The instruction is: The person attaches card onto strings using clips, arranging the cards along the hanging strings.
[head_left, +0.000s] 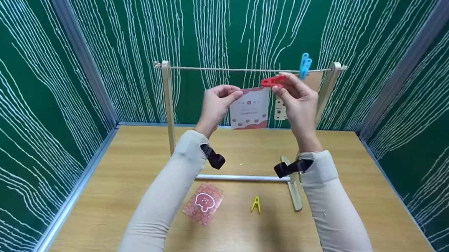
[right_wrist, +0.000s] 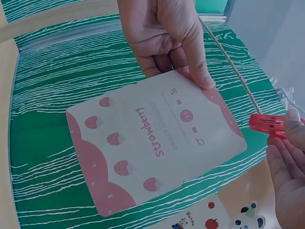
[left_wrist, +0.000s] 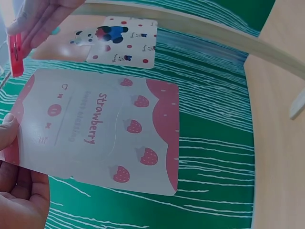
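Observation:
My left hand (head_left: 218, 107) pinches the upper left corner of a white and pink strawberry card (head_left: 249, 110), which hangs just below the rope (head_left: 227, 69). My right hand (head_left: 299, 103) holds a red clothespin (head_left: 273, 81) between thumb and fingers, at the card's upper right corner. In the right wrist view the red clothespin (right_wrist: 269, 123) is beside the rope (right_wrist: 233, 69), apart from the card (right_wrist: 157, 143). In the left wrist view the card (left_wrist: 100, 129) faces the camera, its edge pinched by the left hand (left_wrist: 21, 191).
A blue clothespin (head_left: 305, 66) holds another card (head_left: 314, 81) at the rope's right end. The rope runs between wooden posts (head_left: 167, 107). On the table (head_left: 127, 213) lie a pink card with a bear shape (head_left: 204, 203) and a yellow clothespin (head_left: 256, 204).

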### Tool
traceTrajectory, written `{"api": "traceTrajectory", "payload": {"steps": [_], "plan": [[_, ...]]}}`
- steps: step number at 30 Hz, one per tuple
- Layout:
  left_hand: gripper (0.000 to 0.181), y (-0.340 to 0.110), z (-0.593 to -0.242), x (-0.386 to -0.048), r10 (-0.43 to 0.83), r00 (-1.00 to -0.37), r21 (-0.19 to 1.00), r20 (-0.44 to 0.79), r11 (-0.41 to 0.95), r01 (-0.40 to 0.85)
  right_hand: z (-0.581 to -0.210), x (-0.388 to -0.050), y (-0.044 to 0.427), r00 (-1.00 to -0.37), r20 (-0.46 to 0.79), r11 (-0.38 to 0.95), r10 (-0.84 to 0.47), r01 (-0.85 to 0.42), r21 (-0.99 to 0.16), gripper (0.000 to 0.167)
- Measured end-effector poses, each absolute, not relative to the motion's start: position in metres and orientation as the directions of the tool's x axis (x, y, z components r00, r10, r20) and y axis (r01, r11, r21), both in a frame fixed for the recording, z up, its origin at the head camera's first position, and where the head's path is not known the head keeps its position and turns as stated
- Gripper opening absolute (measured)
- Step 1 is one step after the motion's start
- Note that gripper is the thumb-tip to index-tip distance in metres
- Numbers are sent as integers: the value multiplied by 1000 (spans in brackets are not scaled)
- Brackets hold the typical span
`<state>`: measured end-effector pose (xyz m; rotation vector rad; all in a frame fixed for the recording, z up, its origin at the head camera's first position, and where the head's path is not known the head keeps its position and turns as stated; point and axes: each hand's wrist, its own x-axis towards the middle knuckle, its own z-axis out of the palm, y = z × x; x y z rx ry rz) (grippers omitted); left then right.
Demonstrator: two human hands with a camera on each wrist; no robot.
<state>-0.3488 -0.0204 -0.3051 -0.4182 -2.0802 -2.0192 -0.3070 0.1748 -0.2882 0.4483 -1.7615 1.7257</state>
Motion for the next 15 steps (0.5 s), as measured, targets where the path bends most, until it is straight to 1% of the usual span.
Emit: {"api": "traceTrajectory", "payload": {"steps": [2,9,15], "plan": [[24,-19,-302,-349,51,-935,935,352,23,354,-286,-308,174,-734,651,85,194,-649,-756,33],[23,-14,-294,-350,38,-930,930,366,12,366,-278,-311,171,-656,724,110,212,-720,-685,32],[23,-12,-287,-351,25,-932,931,363,20,363,-273,-314,169,-641,737,154,217,-723,-674,31]]}}
